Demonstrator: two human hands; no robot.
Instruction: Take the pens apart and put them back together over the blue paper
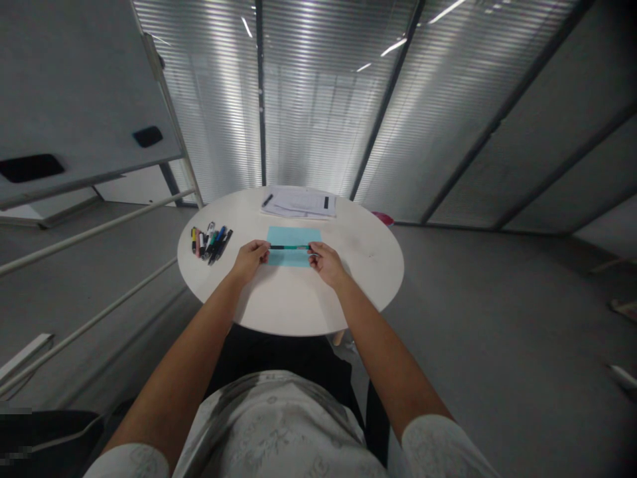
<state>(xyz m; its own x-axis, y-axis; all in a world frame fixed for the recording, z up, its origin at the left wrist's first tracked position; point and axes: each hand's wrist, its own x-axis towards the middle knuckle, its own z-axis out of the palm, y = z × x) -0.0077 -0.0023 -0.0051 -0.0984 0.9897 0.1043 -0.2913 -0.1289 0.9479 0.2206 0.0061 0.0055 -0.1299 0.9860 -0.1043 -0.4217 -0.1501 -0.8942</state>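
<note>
A slim pen point(289, 247), dark on its left part and teal on the right, is stretched level between my two hands. My left hand point(251, 259) pinches its left end, and my right hand point(324, 262) pinches the right end. Behind and below the pen lies a light blue sheet point(293, 235) on the white round table point(288, 312). Both hands overlap the side edges of the sheet. Whether the pen touches the paper I cannot tell.
Several markers and pens point(210, 242) lie in a cluster at the table's left. A stack of papers point(298, 202) with a dark pen on it is at the back. A pink object point(383, 218) shows past the right rim. A whiteboard frame point(169, 113) stands left.
</note>
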